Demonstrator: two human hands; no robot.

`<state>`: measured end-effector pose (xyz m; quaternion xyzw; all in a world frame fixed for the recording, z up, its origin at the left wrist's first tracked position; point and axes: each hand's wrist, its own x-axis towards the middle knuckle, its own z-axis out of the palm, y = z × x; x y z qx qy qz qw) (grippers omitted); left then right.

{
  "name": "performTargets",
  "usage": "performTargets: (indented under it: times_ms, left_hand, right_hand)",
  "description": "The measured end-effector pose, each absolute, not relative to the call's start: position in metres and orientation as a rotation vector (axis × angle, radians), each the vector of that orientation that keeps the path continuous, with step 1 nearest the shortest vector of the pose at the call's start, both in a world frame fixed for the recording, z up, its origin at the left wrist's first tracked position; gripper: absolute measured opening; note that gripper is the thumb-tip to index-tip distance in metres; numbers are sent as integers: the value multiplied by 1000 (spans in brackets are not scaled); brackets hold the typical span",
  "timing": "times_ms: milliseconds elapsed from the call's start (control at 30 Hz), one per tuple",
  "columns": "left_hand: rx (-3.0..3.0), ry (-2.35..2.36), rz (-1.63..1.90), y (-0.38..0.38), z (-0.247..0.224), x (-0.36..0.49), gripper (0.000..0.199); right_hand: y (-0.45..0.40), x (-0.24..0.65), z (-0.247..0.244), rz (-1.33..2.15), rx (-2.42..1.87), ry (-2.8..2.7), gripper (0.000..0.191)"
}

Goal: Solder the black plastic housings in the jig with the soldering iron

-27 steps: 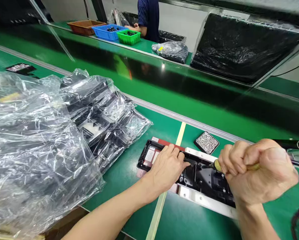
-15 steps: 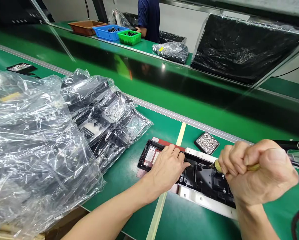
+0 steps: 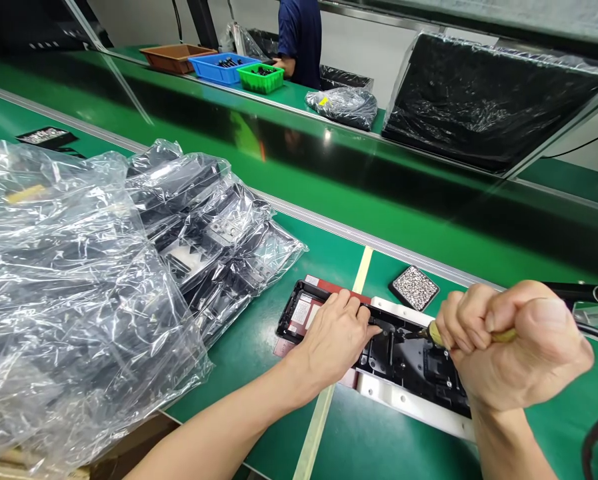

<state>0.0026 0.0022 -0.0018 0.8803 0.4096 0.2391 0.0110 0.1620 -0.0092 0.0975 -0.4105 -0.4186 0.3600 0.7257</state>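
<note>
A long black plastic housing lies between white fixture rails on the green table. Across its left-middle part rests my left hand, its fingers bent over the housing's far edge and its thumb pointing right, at a small black part inside. My right hand is wrapped round the yellowish handle of a screwdriver. The tool's thin tip points left into the housing, near my left thumb; what it touches is too small to tell. Beyond the housing sits a black tray of small screws.
Clear bags of black parts pile up on the left. Across the green conveyor are brown, blue and green bins, a person in dark blue and a large wrapped black panel. A black tube lies right.
The view has shifted very slightly. Both hands keep nearly the same place and hold, with my right hand moved a touch to the left.
</note>
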Motion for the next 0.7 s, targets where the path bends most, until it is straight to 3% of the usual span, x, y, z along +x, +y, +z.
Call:
performTargets:
  times_ms: [300,700]
  left_hand:
    - [2756,1281,752,2,-2,3,27]
    - [2757,1285,739,2,-4,1,27]
  right_hand:
    - [-9,161,98,800,-880,-919,44]
    - [-8,157,99,792,-865,-947,39]
